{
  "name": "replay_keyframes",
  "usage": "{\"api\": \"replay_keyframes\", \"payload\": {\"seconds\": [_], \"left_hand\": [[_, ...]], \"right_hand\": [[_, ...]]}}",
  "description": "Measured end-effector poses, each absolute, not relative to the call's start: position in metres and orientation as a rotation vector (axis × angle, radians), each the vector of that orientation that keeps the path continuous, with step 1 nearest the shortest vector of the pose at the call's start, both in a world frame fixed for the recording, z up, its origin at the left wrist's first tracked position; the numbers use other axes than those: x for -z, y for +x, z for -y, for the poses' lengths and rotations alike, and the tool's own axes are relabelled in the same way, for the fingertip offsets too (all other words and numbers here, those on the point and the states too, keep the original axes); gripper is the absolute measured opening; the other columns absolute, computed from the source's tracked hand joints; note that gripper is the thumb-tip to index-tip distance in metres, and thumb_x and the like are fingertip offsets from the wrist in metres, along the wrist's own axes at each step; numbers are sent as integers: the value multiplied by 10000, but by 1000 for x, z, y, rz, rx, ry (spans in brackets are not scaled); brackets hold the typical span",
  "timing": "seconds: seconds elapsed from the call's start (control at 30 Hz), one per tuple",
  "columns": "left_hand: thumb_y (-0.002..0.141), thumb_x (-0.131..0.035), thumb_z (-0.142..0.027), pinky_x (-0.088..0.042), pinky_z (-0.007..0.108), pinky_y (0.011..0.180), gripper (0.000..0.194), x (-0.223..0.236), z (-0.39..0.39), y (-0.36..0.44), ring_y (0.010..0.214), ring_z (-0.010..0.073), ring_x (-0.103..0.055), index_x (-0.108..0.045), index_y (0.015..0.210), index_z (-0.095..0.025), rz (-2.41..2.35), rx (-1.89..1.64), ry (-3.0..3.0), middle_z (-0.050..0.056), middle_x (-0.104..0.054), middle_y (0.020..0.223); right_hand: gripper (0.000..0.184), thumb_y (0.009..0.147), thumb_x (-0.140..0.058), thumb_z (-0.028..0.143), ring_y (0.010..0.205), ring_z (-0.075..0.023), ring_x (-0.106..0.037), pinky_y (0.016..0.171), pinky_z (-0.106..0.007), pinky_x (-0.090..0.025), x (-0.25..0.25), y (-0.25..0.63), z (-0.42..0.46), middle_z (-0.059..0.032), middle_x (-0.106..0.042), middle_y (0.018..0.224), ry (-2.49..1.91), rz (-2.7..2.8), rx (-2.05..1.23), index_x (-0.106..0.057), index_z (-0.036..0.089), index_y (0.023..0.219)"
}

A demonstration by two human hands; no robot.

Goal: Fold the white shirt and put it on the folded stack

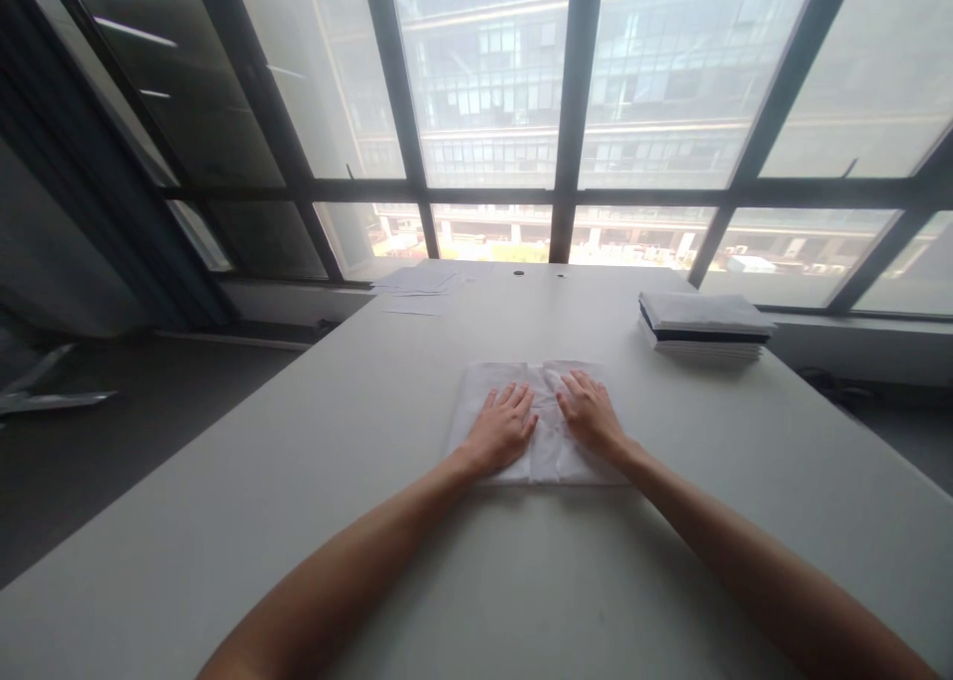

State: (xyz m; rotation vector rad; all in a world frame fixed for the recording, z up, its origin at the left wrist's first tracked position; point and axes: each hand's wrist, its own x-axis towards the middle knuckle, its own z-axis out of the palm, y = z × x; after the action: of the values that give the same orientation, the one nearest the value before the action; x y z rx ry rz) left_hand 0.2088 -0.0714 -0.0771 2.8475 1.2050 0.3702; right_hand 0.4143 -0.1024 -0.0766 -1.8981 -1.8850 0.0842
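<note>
A white, thin sheet-like piece, folded into a rectangle (546,452), lies flat on the white table before me. Whether it is cloth or soft paper I cannot tell. Two folded edges run down its middle with a narrow gap between them, and small wrinkles show there. On its left half rests my left hand (502,427), palm down with the fingers stretched out. My right hand (590,412) lies flat on the right half, its fingers slightly spread. Neither hand grips anything.
The white table (335,462) reaches toward large windows (487,84). At the back right sits a stack of folded white pieces (704,325) with a dark layer in it. Loose white sheets (421,281) lie at the far left edge. A dark round spot (519,273) marks the far tabletop.
</note>
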Motion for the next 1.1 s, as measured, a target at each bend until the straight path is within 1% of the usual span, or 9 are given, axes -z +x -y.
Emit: {"api": "replay_keyframes", "payload": {"seconds": [0.13, 0.27, 0.4, 0.5, 0.67, 0.77, 0.87, 1.0, 1.1], "left_hand": [[1061, -299, -381, -235, 558, 1202, 534, 73, 78, 209, 1499, 306, -292, -419, 1523, -142, -1274, -358, 2815, 146, -387, 1592], [1051, -314, -440, -209, 592, 1198, 596, 78, 84, 211, 1507, 341, -259, -388, 1537, -104, -1304, -304, 2784, 173, -337, 1611], [1053, -314, -424, -209, 593, 1191, 570, 81, 85, 212, 1510, 334, -255, -390, 1539, -135, -1310, -339, 2793, 169, -346, 1608], [1060, -299, -391, -225, 582, 1186, 536, 79, 85, 211, 1501, 324, -283, -410, 1526, -153, -1304, -359, 2799, 161, -369, 1599], [1062, -289, -391, -222, 590, 1187, 540, 78, 85, 212, 1498, 332, -285, -422, 1520, -139, -1295, -378, 2794, 163, -376, 1595], [1058, -293, -412, -213, 607, 1185, 549, 80, 85, 213, 1505, 345, -261, -413, 1531, -160, -1282, -382, 2793, 147, -354, 1610], [1052, -314, -418, -213, 630, 1176, 535, 80, 86, 213, 1503, 356, -260, -417, 1533, -208, -1263, -383, 2790, 127, -358, 1612], [1043, -341, -417, -192, 669, 1166, 532, 78, 86, 213, 1496, 379, -262, -438, 1518, -196, -1227, -395, 2726, 145, -370, 1602], [1001, -454, -393, -147, 640, 1195, 528, 76, 81, 212, 1484, 382, -291, -496, 1472, -157, -1166, -555, 2488, 164, -424, 1566]], "right_hand": [[514, 935, -489, 322, 1390, -303, -451, 1177, -437, -314, 75, 457, 116, -217, -538, 1450, -1973, 1625, -160, -572, 71, 1376], [531, 870, -587, 301, 1269, -309, -569, 1097, -420, -418, 72, 491, 124, -225, -604, 1359, -1969, 1351, -598, -585, 60, 1343], [489, 822, -675, 336, 1015, -277, -689, 852, -374, -559, 60, 502, 121, -180, -705, 1124, -1923, 1187, -880, -635, 84, 1239], [373, 820, -695, 371, 811, -229, -707, 685, -326, -577, 47, 508, 120, -132, -731, 942, -1881, 1194, -1050, -693, 110, 1087], [351, 840, -709, 405, 831, -188, -705, 673, -269, -577, 37, 511, 132, -96, -738, 1042, -1556, 1200, -1505, -680, 179, 1106], [364, 809, -718, 314, 912, -217, -715, 743, -288, -586, 34, 503, 135, -98, -744, 1073, -1448, 1170, -1471, -662, 183, 1144], [402, 771, -682, 242, 881, -231, -723, 748, -312, -588, 23, 485, 131, -102, -759, 1030, -1420, 1137, -1337, -654, 170, 1166], [346, 732, -648, 238, 729, -224, -708, 605, -293, -565, -4, 451, 120, -94, -761, 890, -1534, 1184, -1096, -687, 140, 1062], [245, 704, -633, 213, 608, -182, -649, 484, -236, -479, -25, 423, 111, -72, -731, 768, -1664, 1315, -891, -700, 120, 920]]}}
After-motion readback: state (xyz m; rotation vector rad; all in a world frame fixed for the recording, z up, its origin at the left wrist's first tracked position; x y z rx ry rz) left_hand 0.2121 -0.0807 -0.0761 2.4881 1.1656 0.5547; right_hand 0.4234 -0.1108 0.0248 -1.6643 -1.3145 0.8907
